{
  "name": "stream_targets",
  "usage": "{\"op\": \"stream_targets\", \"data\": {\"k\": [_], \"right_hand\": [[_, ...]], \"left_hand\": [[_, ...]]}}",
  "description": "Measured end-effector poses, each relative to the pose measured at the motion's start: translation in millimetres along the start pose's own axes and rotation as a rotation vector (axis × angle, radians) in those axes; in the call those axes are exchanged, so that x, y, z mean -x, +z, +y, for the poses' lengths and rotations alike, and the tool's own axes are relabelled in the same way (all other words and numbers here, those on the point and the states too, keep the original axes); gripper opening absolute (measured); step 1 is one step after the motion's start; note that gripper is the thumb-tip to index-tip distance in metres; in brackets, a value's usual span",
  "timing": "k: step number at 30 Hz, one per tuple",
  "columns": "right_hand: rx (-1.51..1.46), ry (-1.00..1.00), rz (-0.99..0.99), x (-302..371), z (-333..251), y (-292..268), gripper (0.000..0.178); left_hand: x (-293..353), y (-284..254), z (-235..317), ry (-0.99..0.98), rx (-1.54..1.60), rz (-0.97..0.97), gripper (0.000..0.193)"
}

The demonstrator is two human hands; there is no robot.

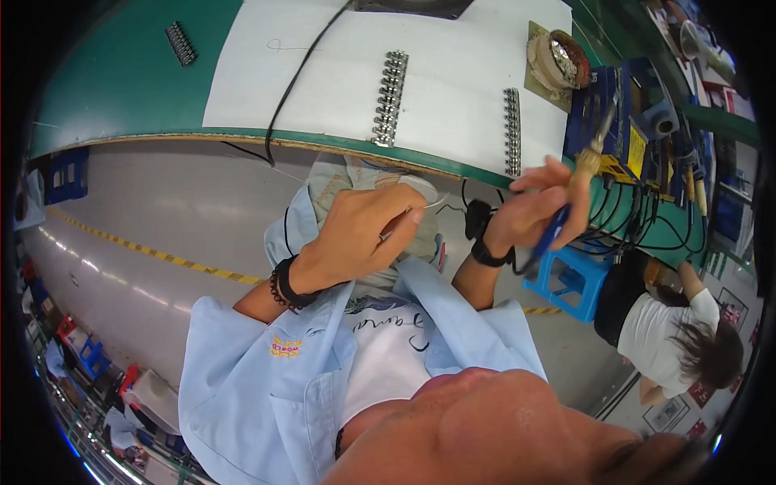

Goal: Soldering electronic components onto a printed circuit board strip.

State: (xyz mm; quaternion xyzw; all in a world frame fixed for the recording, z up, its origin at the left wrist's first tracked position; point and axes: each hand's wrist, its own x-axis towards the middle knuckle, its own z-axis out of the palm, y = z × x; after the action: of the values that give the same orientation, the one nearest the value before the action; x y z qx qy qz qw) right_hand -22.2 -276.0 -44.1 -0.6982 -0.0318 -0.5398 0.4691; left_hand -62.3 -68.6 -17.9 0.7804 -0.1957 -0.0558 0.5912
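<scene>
A soldering iron (588, 164) with a blue handle and a yellowish collar is held in my right hand (540, 206), its metal tip angled up toward the blue soldering units. My left hand (368, 230) is closed in front of my chest, below the table's edge, pinching a thin silvery wire (437, 201) that sticks out past the fingertips. On the white sheet (453, 77) ahead lie two strips of small metal parts, one longer strip (391, 97) near the middle and a narrower strip (512, 129) close to my right hand.
A third dark strip (181, 44) lies on the green tabletop (121, 89). A black cable (295, 81) crosses the sheet and hangs over the edge. Far right stand a round pot (563, 61) and blue soldering units (622, 113) with cables. Below are a blue stool (570, 279) and another person (667, 331).
</scene>
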Motion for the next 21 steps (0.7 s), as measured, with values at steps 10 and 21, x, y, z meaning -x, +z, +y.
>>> {"op": "stream_targets", "data": {"k": [10, 21], "right_hand": [[0.007, -0.025, -0.831, 17.2, -42.9, -33.4, 0.037], [-0.010, 0.276, -0.792, 29.4, -33.8, -44.0, 0.027]], "left_hand": [[-5.0, -13.0, -0.8, -0.001, 0.028, -0.142, 0.010], [-3.2, -21.4, -2.1, 0.060, -0.015, -0.052, 0.009]]}}
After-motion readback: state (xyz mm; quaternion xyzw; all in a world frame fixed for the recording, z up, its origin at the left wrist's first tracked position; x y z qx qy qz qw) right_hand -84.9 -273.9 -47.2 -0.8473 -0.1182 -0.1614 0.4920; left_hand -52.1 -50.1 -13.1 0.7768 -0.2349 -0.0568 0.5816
